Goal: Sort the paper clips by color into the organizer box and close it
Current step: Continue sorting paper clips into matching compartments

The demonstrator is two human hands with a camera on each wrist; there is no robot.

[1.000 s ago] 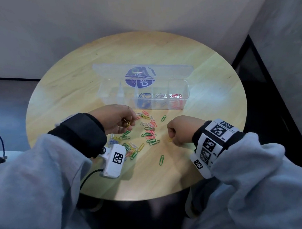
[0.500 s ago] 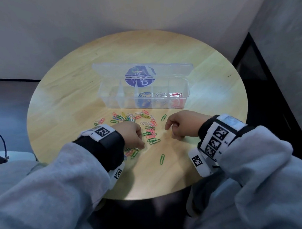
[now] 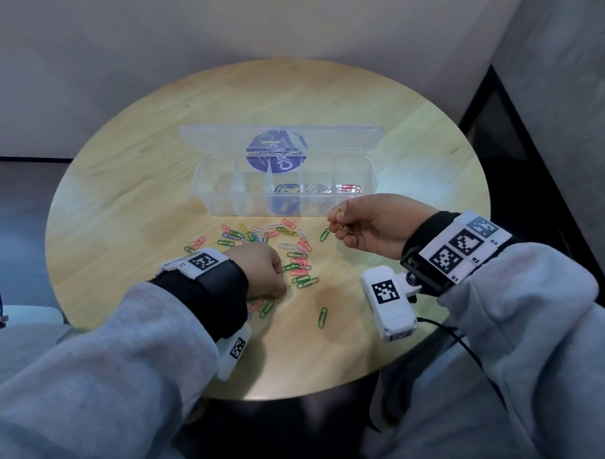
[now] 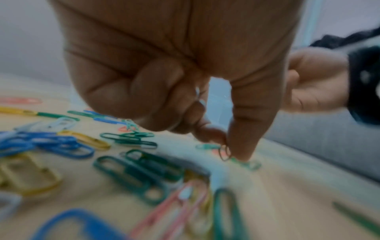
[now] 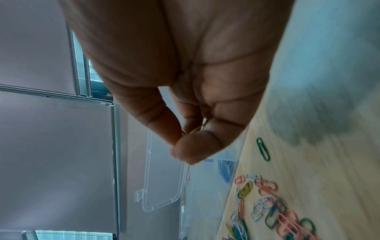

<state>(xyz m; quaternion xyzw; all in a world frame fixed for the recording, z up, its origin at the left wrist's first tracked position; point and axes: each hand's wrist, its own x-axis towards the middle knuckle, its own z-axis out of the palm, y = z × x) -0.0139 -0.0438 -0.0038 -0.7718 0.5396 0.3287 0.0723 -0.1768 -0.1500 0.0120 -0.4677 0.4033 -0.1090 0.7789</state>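
A: What do I hold?
B: My right hand point(image 3: 373, 227) pinches yellow clips point(image 3: 342, 224), raised just short of the organizer box point(image 3: 224, 201).
A: The risk?
B: They may drop into the red compartment ahead; my left hand point(image 3: 261, 268) pinches a clip point(image 4: 224, 152) on the tabletop point(image 3: 332, 348).

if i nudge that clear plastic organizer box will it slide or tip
The clear plastic organizer box probably slides: it sits low and wide on the smooth round wooden table. It is likely light, holding few clips. Its open lid leans back, so it may wobble.
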